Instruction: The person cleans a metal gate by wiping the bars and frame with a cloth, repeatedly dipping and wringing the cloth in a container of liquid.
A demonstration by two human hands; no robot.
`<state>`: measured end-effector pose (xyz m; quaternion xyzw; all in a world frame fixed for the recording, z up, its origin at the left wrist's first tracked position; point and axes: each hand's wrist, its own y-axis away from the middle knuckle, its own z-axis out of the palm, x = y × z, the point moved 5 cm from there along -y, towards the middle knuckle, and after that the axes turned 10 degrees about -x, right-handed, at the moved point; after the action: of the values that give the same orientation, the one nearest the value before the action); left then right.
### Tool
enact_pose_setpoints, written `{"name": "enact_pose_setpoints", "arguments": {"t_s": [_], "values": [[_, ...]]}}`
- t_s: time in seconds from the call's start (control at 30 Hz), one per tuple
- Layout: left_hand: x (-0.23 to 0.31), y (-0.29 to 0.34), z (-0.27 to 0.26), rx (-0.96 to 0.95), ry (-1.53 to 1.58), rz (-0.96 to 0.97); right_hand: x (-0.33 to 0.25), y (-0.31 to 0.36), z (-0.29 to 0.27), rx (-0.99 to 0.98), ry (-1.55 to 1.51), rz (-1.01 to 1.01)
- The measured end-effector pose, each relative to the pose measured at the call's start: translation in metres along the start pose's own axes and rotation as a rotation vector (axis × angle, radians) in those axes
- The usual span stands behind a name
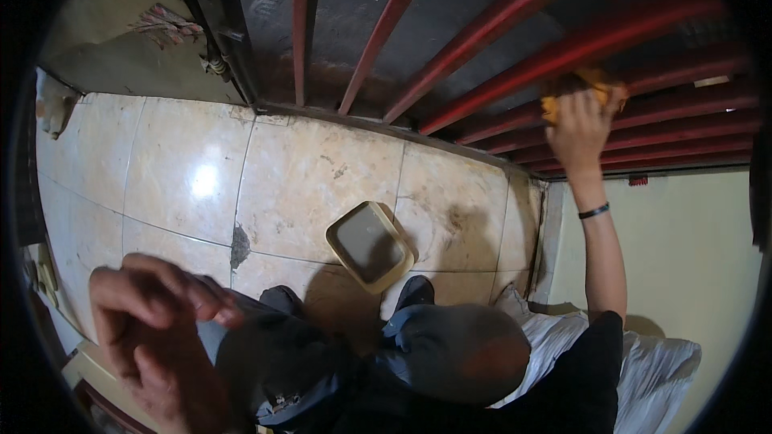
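Note:
My right hand [581,122] reaches out to the far right and presses an orange cloth [615,98] against the red metal bars [527,68] of a gate. The fingers are closed over the cloth, and part of it is hidden beneath them. My left hand [157,333] is raised at the lower left, close to the camera. It looks empty, its fingers loosely bent and apart from the thumb, a little blurred. On the tiled floor in front of my feet stands a cream square basin [394,273] with murky grey liquid in it.
Dark sheet [354,20] backs the red bars. White plastic sacking [659,370] lies at the right beside my leg, against a pale wall [683,257]. A floor tile has a broken grey patch [240,246]. A bolt [215,64] sits on the dark frame at the upper left.

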<state>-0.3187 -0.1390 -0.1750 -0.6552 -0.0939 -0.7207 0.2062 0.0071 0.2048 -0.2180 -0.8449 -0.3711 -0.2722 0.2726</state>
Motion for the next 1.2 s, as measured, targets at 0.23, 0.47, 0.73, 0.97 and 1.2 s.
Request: {"name": "enact_pose_setpoints", "arguments": {"t_s": [0.23,0.47,0.73,0.97,1.2], "values": [[0.002,0.001,0.013,0.166,-0.006,-0.09,-0.176,0.099,0.215,-0.472,0.227,-0.475],[0.017,0.015,0.002,0.155,-0.07,0.032,-0.045,0.01,0.035,-0.053,-0.328,-0.231],[0.0,-0.011,0.026,0.127,0.043,-0.021,-0.068,0.029,0.115,-0.32,0.051,-0.075],[-0.002,0.013,0.023,0.087,-0.103,0.019,-0.145,0.109,0.196,-0.127,0.11,-0.507],[-0.009,-0.007,0.017,0.115,-0.026,0.012,0.03,0.067,0.041,0.277,-0.127,0.044]]}}
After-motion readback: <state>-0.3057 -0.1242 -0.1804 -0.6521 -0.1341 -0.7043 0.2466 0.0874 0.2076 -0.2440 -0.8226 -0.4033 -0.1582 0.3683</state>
